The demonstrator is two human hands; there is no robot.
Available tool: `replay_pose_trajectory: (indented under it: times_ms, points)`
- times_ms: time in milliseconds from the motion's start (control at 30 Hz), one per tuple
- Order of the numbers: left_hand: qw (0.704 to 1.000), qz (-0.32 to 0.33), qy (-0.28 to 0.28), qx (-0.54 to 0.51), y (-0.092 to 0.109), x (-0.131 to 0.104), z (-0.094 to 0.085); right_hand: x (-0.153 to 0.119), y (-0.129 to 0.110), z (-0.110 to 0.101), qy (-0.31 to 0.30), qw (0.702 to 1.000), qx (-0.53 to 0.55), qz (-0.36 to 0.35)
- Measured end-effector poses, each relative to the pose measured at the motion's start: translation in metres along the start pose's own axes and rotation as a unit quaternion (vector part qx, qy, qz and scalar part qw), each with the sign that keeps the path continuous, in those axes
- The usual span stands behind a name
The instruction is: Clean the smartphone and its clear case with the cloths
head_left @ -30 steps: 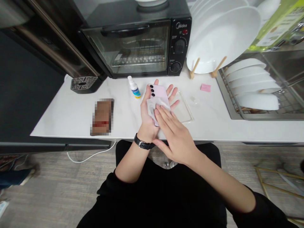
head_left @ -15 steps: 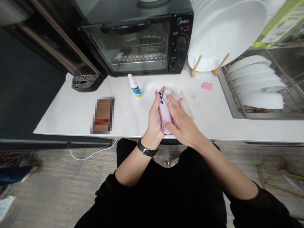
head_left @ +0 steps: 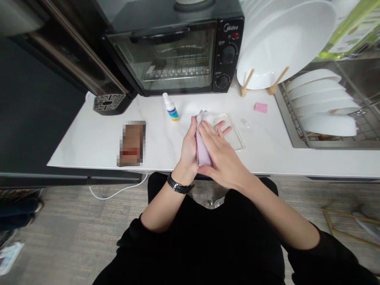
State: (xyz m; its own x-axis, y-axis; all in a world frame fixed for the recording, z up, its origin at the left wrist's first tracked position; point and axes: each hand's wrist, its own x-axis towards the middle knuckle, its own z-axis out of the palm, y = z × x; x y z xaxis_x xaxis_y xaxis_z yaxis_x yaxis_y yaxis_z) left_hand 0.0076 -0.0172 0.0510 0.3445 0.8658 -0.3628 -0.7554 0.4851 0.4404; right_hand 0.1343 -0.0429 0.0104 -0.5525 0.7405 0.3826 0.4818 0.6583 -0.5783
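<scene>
A light purple phone [head_left: 203, 152] lies back up in my left hand [head_left: 189, 146], whose fingers wrap around it from below. Over its top end my right hand [head_left: 218, 152] presses a white wipe [head_left: 204, 116] flat, covering the cameras. Part of the wipe is hidden under my fingers. Just right of my hands, a clear phone case [head_left: 239, 142] rests on the white counter [head_left: 267, 158]. A small white spray bottle [head_left: 171, 109] with a blue and yellow label stands to the left, behind my hands.
A black toaster oven [head_left: 178, 59] stands at the back. White plates [head_left: 285, 43] lean in a wooden rack, and bowls [head_left: 323, 103] sit in a metal rack at right. A pink paper slip [head_left: 261, 107] and a blurred-out brown object [head_left: 131, 143] lie on the counter.
My right hand has slid the wipe up and left onto the phone's camera end, which showed bare before. More of the clear case now shows.
</scene>
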Motion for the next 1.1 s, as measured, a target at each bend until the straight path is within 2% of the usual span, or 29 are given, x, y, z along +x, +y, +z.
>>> replay_pose_trajectory:
  times_ms: [100, 167, 333, 433, 567, 633, 767, 833, 967, 1100]
  points:
    - [1.000, 0.016, 0.006, -0.007, 0.015, 0.002, -0.004, -0.021, -0.021, 0.003, -0.017, 0.999, -0.005, -0.046]
    - [1.000, 0.022, 0.005, -0.013, 0.020, 0.002, -0.004, -0.031, -0.023, 0.001, -0.026, 0.998, -0.024, -0.046]
    - [1.000, -0.002, -0.015, -0.021, 0.000, 0.003, 0.006, -0.018, 0.006, -0.012, 0.021, 0.998, -0.062, -0.006]
    - [0.999, -0.027, -0.037, -0.006, -0.001, 0.004, 0.008, -0.018, -0.006, -0.012, 0.015, 0.998, -0.051, -0.023]
    - [0.999, 0.005, -0.034, -0.011, 0.019, 0.003, 0.002, -0.041, -0.030, -0.008, -0.029, 0.996, -0.065, -0.057]
    - [0.999, 0.007, -0.035, -0.015, 0.020, 0.001, 0.002, -0.044, -0.023, -0.009, -0.027, 0.995, -0.089, -0.036]
    - [0.998, -0.041, -0.040, -0.010, 0.003, -0.002, 0.006, -0.030, -0.002, -0.012, 0.011, 0.995, -0.097, 0.012]
    - [0.999, -0.050, -0.021, -0.007, 0.000, -0.001, 0.006, -0.028, -0.007, -0.009, 0.005, 0.997, -0.074, -0.004]
    - [1.000, -0.003, 0.013, 0.019, 0.010, 0.001, 0.001, -0.043, -0.026, -0.002, -0.033, 0.996, -0.056, -0.060]
    - [1.000, -0.027, 0.002, 0.000, 0.005, -0.001, 0.003, -0.040, -0.013, -0.005, 0.002, 0.996, -0.082, -0.017]
